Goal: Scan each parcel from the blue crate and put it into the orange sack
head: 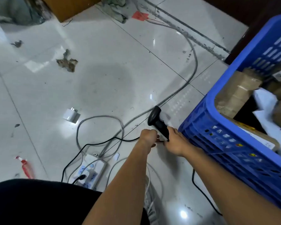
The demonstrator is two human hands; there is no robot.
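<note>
Scanner (157, 120) sits low over the floor (104, 78), head up and pointing away from the person, handle slanting down-right into the right hand (175, 142), which curls round its foot. Left hand (148, 137) pinches the black cable (104, 141) right where it meets the handle; prob. seating or checking the plug, so both hands are busy. Blue crate (201, 114) stands just beside the right hand, on its right, w/ parcels (238, 91) piled inside, none lifted yet. Right hand is nearer the crate but holds the scanner, so the left must cross over or the 2 swap. Orange sack not in view.
</note>
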